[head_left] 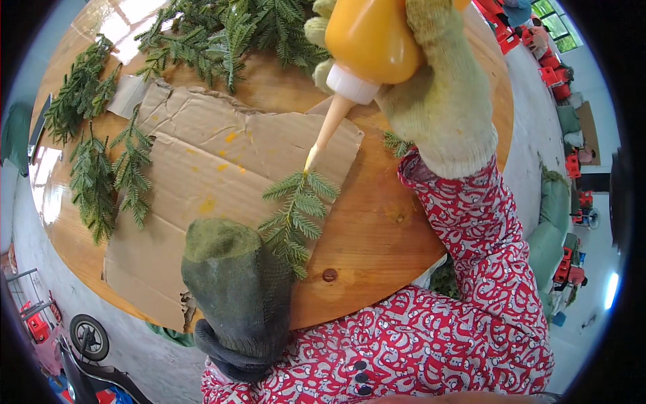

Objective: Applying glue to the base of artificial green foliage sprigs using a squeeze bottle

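Observation:
My right hand (pixel 437 101), in a pale yellowish knit glove, grips an orange-yellow squeeze bottle (pixel 370 40) upside down. Its white collar and long tapered nozzle (pixel 326 138) point down, the tip at the upper stem end of a small green fir sprig (pixel 294 219). My left hand (pixel 225 276), in a dark grey-green knit glove, is closed beside the sprig's lower left, with the back of the glove facing up. Its fingers are hidden, but the sprig comes out from beside them. Beneath both lies a torn piece of brown cardboard (pixel 182 175) with yellow-orange smears.
A large pile of fir sprigs (pixel 262 34) lies at the far side of the round wooden table (pixel 377 236). More sprigs (pixel 94 182) lie at the left. A parked two-wheeler's wheel (pixel 89 338) shows at lower left. Green sacks (pixel 555 202) and red stools stand along the right.

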A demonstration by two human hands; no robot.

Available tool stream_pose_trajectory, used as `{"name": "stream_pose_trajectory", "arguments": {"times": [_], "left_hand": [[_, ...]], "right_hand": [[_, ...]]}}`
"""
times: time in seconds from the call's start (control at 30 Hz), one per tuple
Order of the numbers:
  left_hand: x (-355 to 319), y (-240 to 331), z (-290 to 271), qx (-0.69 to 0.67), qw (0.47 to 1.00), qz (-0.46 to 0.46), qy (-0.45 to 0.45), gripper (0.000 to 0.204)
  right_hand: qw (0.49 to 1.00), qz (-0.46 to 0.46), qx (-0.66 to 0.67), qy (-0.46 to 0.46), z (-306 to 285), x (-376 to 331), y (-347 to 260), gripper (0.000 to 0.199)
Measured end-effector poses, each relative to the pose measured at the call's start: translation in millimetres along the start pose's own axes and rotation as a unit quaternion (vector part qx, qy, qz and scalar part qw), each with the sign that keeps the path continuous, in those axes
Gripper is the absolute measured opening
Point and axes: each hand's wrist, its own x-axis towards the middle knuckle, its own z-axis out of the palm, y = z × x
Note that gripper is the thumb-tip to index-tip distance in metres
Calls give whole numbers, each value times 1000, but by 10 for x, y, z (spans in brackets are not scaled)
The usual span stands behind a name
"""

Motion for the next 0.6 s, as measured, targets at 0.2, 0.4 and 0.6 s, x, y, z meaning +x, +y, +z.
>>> {"name": "stream_pose_trajectory", "arguments": {"times": [0.2,0.4,0.6], "left_hand": [[2,18,13,26,1000,-16,-8,17],[-8,7,23,4,1000,8,15,17],[-34,7,25,15,1000,-12,-5,18]], "right_hand": [[999,33,5,-40,51,-75,4,50],[997,9,-66,-37,32,-84,-4,48],[885,-78,-452,-78,-36,-73,-170,42]]}}
